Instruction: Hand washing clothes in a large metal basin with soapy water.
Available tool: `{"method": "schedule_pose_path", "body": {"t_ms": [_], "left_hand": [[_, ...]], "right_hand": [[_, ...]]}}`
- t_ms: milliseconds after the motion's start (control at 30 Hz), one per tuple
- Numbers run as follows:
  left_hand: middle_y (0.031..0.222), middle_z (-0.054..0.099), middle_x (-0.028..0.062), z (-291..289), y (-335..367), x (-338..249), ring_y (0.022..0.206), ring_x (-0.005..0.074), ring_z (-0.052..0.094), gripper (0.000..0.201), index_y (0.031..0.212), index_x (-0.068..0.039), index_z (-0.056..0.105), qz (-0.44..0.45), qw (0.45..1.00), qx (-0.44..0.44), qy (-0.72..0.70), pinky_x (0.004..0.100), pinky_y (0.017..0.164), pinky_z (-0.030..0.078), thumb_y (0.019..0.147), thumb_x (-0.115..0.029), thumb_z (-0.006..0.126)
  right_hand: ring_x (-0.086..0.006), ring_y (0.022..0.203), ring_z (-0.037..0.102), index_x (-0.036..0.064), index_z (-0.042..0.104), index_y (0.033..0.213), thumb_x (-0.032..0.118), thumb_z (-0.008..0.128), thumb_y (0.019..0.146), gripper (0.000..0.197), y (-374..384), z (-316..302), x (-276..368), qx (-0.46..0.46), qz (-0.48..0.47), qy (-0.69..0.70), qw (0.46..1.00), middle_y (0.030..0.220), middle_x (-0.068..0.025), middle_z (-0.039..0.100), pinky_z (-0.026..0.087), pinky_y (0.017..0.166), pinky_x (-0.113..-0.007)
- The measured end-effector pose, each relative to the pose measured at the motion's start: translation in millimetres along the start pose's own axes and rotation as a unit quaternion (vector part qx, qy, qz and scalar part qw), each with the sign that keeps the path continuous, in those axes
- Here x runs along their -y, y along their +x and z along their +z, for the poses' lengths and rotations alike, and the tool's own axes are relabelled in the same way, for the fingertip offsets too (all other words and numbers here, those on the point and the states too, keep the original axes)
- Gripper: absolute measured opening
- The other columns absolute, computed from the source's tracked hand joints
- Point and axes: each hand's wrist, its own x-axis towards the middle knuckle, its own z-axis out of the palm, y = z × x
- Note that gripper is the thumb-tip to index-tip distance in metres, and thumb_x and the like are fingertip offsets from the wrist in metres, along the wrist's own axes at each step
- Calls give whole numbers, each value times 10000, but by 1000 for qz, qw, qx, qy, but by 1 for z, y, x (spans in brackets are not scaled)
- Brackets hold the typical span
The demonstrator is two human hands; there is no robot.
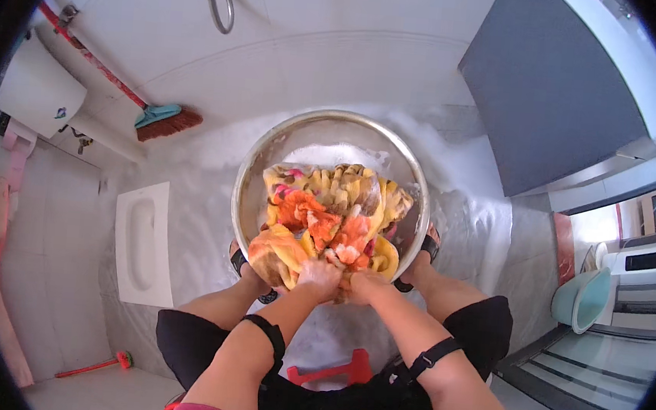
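A thick, plush blanket (355, 199) in yellow, orange and brown lies bunched up in a wide metal basin (337, 116). It looks wet, and whitish suds show in the basin behind it. At the near rim my left hand (319, 278) is closed round a fold of the cloth. Close beside it on the right, my right hand (368, 287) grips the same bunched part. Both hands' fingertips are partly buried in the folds. The basin stands on the floor between my feet.
Foamy water spreads over the grey tiles (456, 238). A squat toilet (142, 243) lies left, below a leaning broom (167, 119). A grey-fronted cabinet (553, 92) stands far right, a pale green tub (584, 298) nearer. A red stool (346, 370) shows beneath me; a red brush (122, 359) lies lower left.
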Motion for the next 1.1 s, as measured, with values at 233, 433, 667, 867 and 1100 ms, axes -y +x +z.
{"method": "schedule_pose_path", "body": {"t_ms": [233,433,667,867,1100], "left_hand": [[1027,739,146,11,40,-2,981,331,718,210,996,-66,738,11,991,59,-119,463,813,586,857,-173,623],[1157,673,230,100,69,-17,1051,367,684,246,1055,-6,688,32,982,-116,-145,510,819,577,858,-90,567],[1164,638,253,150,122,-15,1094,401,632,315,1118,-16,656,107,973,80,-188,579,979,448,884,-203,560],[1146,648,219,183,126,-23,1182,374,576,351,1196,-32,605,41,942,75,-325,540,1047,397,916,-234,544],[1144,651,201,83,54,-19,1201,378,557,364,1234,-41,580,43,884,68,-461,515,1061,390,933,-240,535]], "right_hand": [[-298,1167,650,102,711,1188,256,635,849,381,66,13,-22,115,0,-29,993,1213,-150,695,507,975,-435],[-285,1344,510,186,519,1434,403,478,954,529,114,79,-60,89,2,-75,993,1446,-81,556,344,1125,-466],[-286,1419,402,192,474,1463,414,511,954,556,132,33,-62,107,-20,-100,989,1542,-98,430,328,1147,-475],[-341,754,689,12,735,866,452,592,932,467,103,-153,-58,139,-20,12,990,813,-209,695,534,722,-449],[-284,1318,498,110,535,1365,543,695,866,680,212,-227,86,-249,-113,114,955,1392,-209,527,417,1081,-413]]}}
